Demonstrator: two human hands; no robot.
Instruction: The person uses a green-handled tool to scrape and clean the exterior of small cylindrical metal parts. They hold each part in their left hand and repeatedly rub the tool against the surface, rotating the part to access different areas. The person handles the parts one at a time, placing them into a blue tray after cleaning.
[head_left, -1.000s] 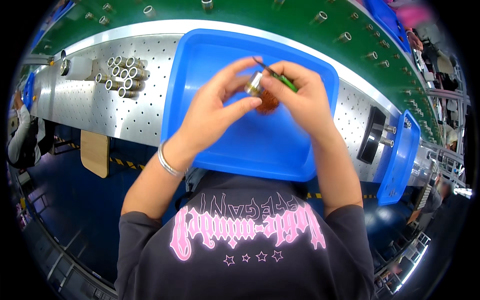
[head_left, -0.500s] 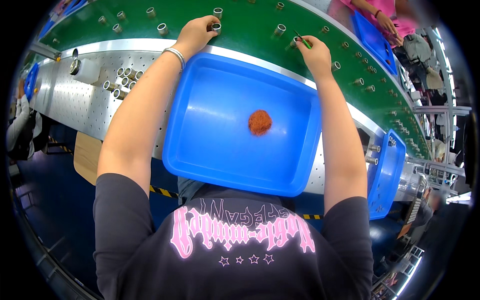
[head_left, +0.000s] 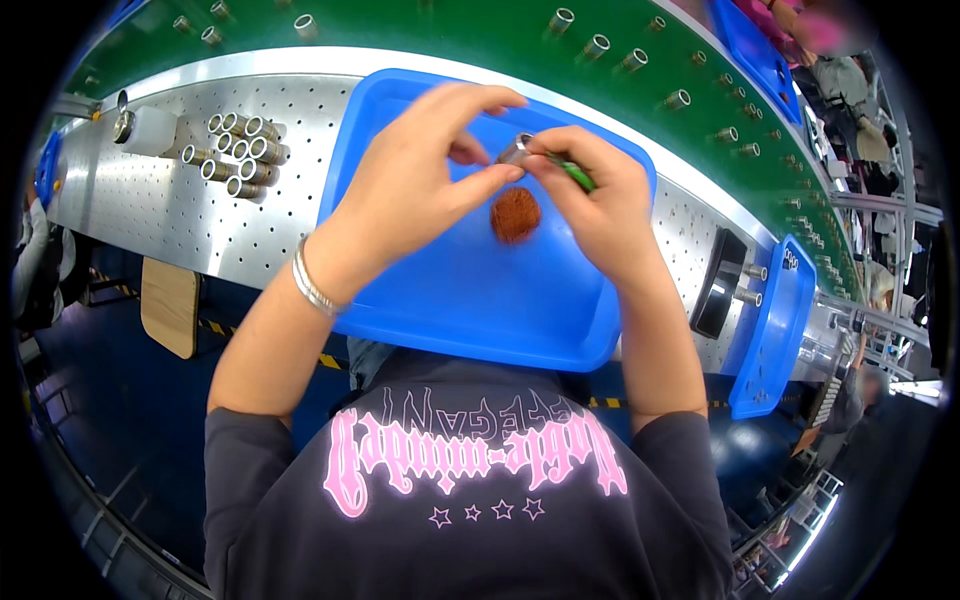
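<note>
Above the large blue tray, my right hand pinches a short metal tube between thumb and fingertips. A thin green tool is tucked in the same hand; its tip is hidden, so its kind does not show. My left hand is beside the tube with fingers spread, its thumb close to the tube's lower end; whether they touch I cannot tell. Below the tube, on the tray's floor, lies a round reddish-brown tangled pad.
Several metal tubes stand on the green conveyor belt at the far side. More lie grouped on the perforated metal table, near a white bottle. A black flat object and another blue tray are at right.
Both hands have come back from the belt to above the tray. A metal tube is now in my right hand beside the green tool. My left hand has opened, away from the tube it touched.
</note>
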